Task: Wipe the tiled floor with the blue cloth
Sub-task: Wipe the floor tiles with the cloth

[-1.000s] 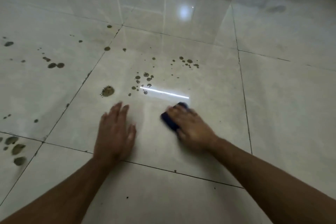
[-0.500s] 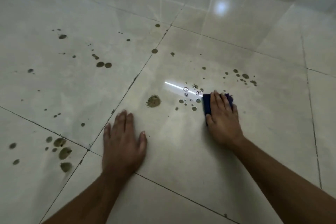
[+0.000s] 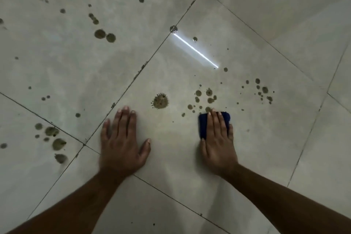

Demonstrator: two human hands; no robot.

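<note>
My right hand lies flat on the blue cloth and presses it onto the glossy tiled floor; only the cloth's left and far edges show around my fingers. My left hand rests palm down on the same tile, fingers spread, holding nothing. Just beyond the cloth lies a cluster of brown droplets. A larger brown splat sits between and beyond my two hands.
More brown spots lie on the left tile, at the lower left and to the right of the cloth. A bright strip of reflected light crosses the floor. Dark grout lines run diagonally.
The view has tilted down and nearer the floor. My right hand with the cloth sits slightly back from the droplet cluster. My left hand stays planted on the tile.
</note>
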